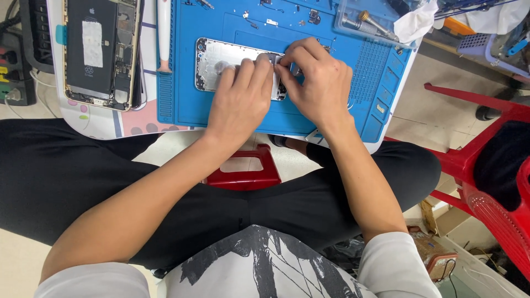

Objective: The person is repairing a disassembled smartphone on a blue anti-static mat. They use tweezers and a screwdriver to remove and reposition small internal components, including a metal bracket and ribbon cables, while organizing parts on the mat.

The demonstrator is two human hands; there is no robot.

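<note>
A silver phone back housing (pixel 218 63) lies flat on a blue repair mat (pixel 187 110). My left hand (pixel 240 99) rests on the housing's right half, fingers pressing down on it. My right hand (pixel 317 83) is curled over the housing's right end, fingertips pinched at something small there that the fingers hide. The two hands touch each other above the housing.
An opened phone (pixel 99 49) with its battery and board exposed lies at the left on a white surface. Small screws and parts dot the mat's top. A clear tray with tools (pixel 364 25) sits at the back right. A red stool (pixel 243 168) is between my legs, red chair (pixel 486 176) at right.
</note>
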